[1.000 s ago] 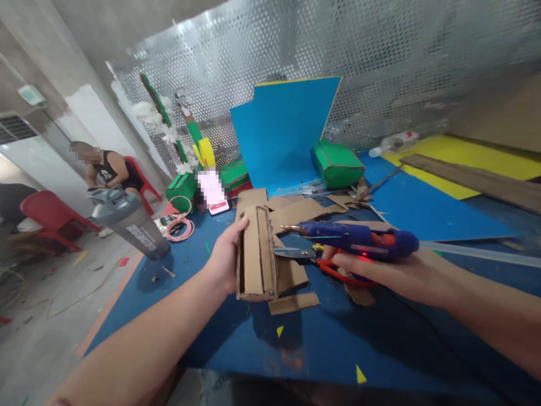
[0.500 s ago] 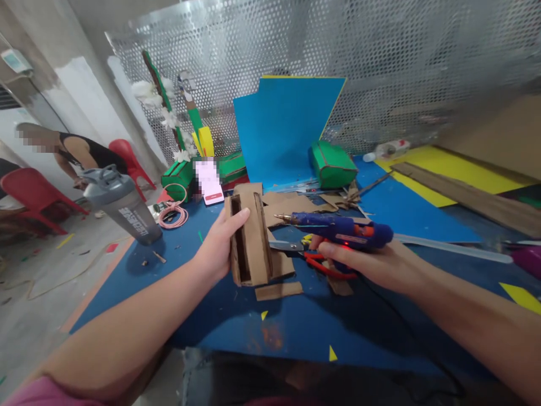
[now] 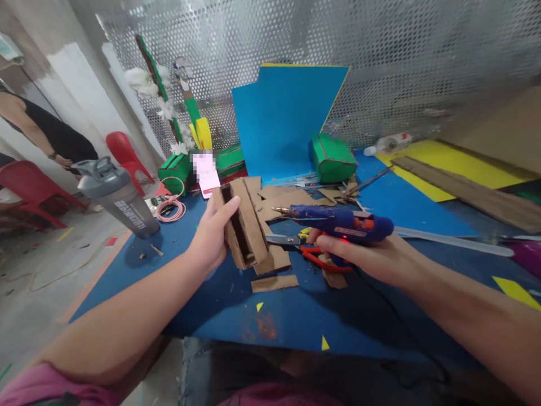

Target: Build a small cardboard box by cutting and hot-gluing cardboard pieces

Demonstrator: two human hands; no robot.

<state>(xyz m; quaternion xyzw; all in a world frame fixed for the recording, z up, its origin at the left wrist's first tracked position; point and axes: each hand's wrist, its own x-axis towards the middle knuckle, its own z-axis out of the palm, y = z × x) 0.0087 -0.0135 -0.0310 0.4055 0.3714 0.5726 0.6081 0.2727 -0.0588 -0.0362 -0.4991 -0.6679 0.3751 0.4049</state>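
My left hand (image 3: 210, 237) grips a narrow open cardboard box (image 3: 243, 225), tilted so its hollow side faces me. A blue and orange hot glue gun (image 3: 338, 220) sits in my right hand (image 3: 372, 256), nozzle pointing left toward the box and a short gap from it; a red light glows on its body. Under the gun lie red-handled scissors (image 3: 308, 251) on the blue table (image 3: 211, 304). Loose cardboard pieces (image 3: 274, 282) are scattered below and behind the box.
A grey shaker bottle (image 3: 116, 197) stands at the table's left edge, near a pink coiled cable (image 3: 169, 208). Green boxes (image 3: 332, 158), a blue board (image 3: 287, 124) and yellow sheets (image 3: 456, 163) line the back. A person (image 3: 38, 135) stands by red chairs (image 3: 25, 186) at left.
My left hand has raised the cardboard box and tilted it leftward, turning its open side toward me. The glue gun stays close beside it. The person at left has stood up.
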